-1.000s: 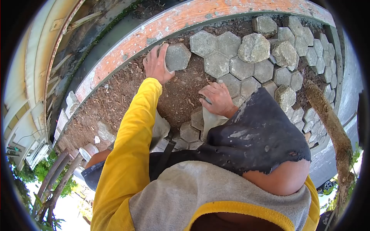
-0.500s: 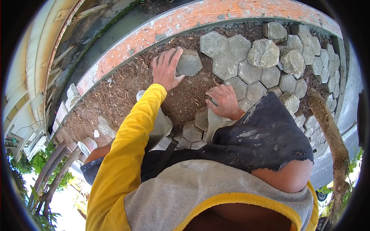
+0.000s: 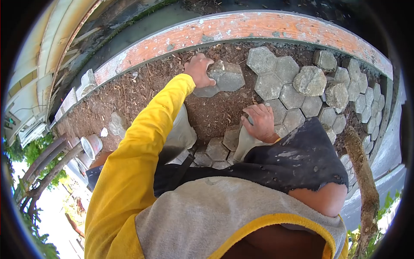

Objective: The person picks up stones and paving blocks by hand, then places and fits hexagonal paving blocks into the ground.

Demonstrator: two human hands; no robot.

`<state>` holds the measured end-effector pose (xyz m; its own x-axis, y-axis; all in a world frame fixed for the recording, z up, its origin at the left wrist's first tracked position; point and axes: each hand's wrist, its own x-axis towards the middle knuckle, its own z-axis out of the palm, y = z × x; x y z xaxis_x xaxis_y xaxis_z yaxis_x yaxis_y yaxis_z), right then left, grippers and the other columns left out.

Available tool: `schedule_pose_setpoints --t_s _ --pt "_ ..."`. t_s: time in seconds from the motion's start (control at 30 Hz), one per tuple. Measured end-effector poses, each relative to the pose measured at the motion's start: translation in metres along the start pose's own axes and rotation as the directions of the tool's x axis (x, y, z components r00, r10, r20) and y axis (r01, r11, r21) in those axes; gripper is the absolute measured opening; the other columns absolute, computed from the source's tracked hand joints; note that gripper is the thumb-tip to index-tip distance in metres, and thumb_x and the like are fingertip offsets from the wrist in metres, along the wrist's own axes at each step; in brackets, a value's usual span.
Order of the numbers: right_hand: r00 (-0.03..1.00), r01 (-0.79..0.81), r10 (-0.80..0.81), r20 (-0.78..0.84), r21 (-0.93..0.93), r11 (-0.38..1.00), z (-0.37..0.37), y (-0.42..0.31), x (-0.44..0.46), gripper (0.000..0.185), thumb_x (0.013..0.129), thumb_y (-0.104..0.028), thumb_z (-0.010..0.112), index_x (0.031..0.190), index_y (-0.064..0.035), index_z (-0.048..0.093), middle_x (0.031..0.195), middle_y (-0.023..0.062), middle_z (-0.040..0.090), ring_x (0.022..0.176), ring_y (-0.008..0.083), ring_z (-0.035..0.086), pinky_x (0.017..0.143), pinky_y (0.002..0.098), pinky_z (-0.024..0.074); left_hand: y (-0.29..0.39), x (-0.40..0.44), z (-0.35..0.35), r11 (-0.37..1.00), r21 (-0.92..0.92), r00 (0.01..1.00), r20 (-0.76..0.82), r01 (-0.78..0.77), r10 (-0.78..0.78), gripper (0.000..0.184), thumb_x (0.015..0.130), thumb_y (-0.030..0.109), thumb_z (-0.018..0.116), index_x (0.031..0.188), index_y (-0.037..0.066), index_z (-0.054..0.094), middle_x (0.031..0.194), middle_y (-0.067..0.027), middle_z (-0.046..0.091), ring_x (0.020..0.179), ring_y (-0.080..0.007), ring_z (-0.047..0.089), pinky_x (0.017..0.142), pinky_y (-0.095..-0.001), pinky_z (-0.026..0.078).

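Observation:
A hexagonal grey paver (image 3: 229, 77) rests on the brown soil inside the curb. My left hand (image 3: 200, 71) is at this paver's left side, thumb and fingers spread apart; a second grey piece (image 3: 207, 91) shows beneath the thumb. Whether the fingers touch the paver is hard to tell. My right hand (image 3: 260, 121) rests on the boot at my knee, beside the laid hexagonal pavers (image 3: 291, 96), its fingers bent over something I cannot make out.
An orange, paint-flecked curb (image 3: 241, 26) arcs across the far side. Rough stone lumps (image 3: 309, 80) sit on the pavers at right. A tree trunk (image 3: 363, 172) stands at right, and a white bucket (image 3: 91, 146) lies at left.
The view has shifted, so the ground appears lower and to the right. My left hand has opened around the paver's left side, and a second grey piece now shows under it.

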<state>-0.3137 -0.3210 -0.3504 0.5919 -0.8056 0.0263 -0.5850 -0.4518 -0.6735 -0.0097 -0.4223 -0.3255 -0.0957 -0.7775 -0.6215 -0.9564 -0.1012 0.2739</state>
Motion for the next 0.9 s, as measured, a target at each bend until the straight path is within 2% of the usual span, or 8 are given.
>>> schedule_pose_setpoints --t_s 0.1,0.13,0.17,0.4,0.5,0.67,0.73,0.9 --pt "0.996 -0.014 0.010 0.083 0.052 0.999 -0.005 -0.001 0.004 0.023 0.080 -0.023 0.074 0.100 -0.0117 0.070 0.103 0.0024 0.068 0.099 0.0263 0.060 0.084 0.0416 0.0419 0.012 -0.015 -0.003 1.000 -0.014 1.000 -0.013 -0.014 0.014 0.073 0.058 0.040 0.089 0.119 0.015 0.056 0.120 -0.0131 0.055 0.117 -0.0339 0.053 0.092 -0.0597 0.037" --pt "0.995 0.015 -0.024 0.097 0.093 0.996 -0.005 0.004 0.005 0.023 0.081 -0.020 0.075 0.100 -0.0102 0.070 0.103 0.0048 0.069 0.099 0.0281 0.061 0.084 0.0425 0.0426 0.009 -0.018 0.004 0.995 -0.068 0.997 -0.034 -0.071 0.069 0.081 0.059 0.037 0.090 0.126 0.014 0.051 0.119 -0.0157 0.059 0.115 -0.0373 0.057 0.094 -0.0573 0.041" --pt "0.988 0.005 -0.032 0.152 0.178 0.984 -0.007 0.011 0.006 0.022 0.082 -0.018 0.074 0.101 -0.0085 0.070 0.102 0.0075 0.069 0.098 0.0305 0.061 0.083 0.0437 0.0434 -0.002 -0.013 0.021 0.921 -0.368 0.990 0.004 -0.132 0.143 0.084 0.060 0.033 0.090 0.129 0.010 0.048 0.118 -0.0213 0.063 0.112 -0.0417 0.061 0.094 -0.0532 0.046" --pt "0.888 0.264 -0.332 0.319 0.237 0.935 -0.078 0.014 0.074 0.021 0.081 -0.009 0.073 0.101 -0.0056 0.069 0.095 0.0133 0.070 0.086 0.0345 0.065 0.079 0.0446 0.0483 0.006 -0.039 0.004 0.988 -0.079 0.987 0.082 -0.134 0.141 0.064 0.059 0.026 0.085 0.116 0.005 0.063 0.101 -0.0217 0.070 0.099 -0.0408 0.068 0.087 -0.0504 0.054" --pt "0.842 0.341 -0.411 0.349 0.247 0.907 -0.103 -0.009 0.109 0.020 0.080 -0.005 0.073 0.099 -0.0049 0.069 0.093 0.0134 0.070 0.084 0.0346 0.066 0.077 0.0444 0.0489 -0.031 -0.087 -0.016 0.984 -0.149 0.992 -0.097 -0.094 0.080 0.067 0.059 0.030 0.085 0.118 0.005 0.063 0.099 -0.0214 0.070 0.097 -0.0415 0.068 0.088 -0.0497 0.054" --pt "0.733 0.481 -0.561 0.386 0.289 0.828 -0.106 -0.040 0.154 0.019 0.079 -0.004 0.073 0.097 -0.0035 0.069 0.091 0.0129 0.070 0.085 0.0332 0.066 0.077 0.0431 0.0494 -0.120 -0.204 -0.066 0.940 -0.287 0.938 -0.235 0.182 -0.254 0.071 0.062 0.036 0.082 0.121 0.002 0.062 0.102 -0.0229 0.070 0.096 -0.0409 0.068 0.088 -0.0456 0.054" --pt "0.685 0.513 -0.597 0.418 0.305 0.802 -0.102 -0.050 0.170 0.019 0.079 -0.005 0.073 0.097 -0.0034 0.069 0.092 0.0129 0.071 0.085 0.0329 0.066 0.077 0.0429 0.0496 -0.154 -0.253 -0.073 0.851 -0.348 0.852 -0.212 0.393 -0.479 0.073 0.062 0.036 0.084 0.121 0.000 0.062 0.101 -0.0246 0.070 0.096 -0.0405 0.068 0.089 -0.0445 0.054" --pt "0.596 0.556 -0.625 0.504 0.303 0.774 -0.105 -0.060 0.201 0.018 0.079 -0.008 0.074 0.097 -0.0037 0.070 0.093 0.0128 0.071 0.087 0.0323 0.067 0.079 0.0423 0.0498 -0.262 -0.370 -0.058 0.652 -0.401 0.642 -0.183 0.643 -0.745 0.068 0.063 0.033 0.086 0.117 -0.002 0.064 0.102 -0.0224 0.070 0.097 -0.0347 0.069 0.089 -0.0407 0.052"
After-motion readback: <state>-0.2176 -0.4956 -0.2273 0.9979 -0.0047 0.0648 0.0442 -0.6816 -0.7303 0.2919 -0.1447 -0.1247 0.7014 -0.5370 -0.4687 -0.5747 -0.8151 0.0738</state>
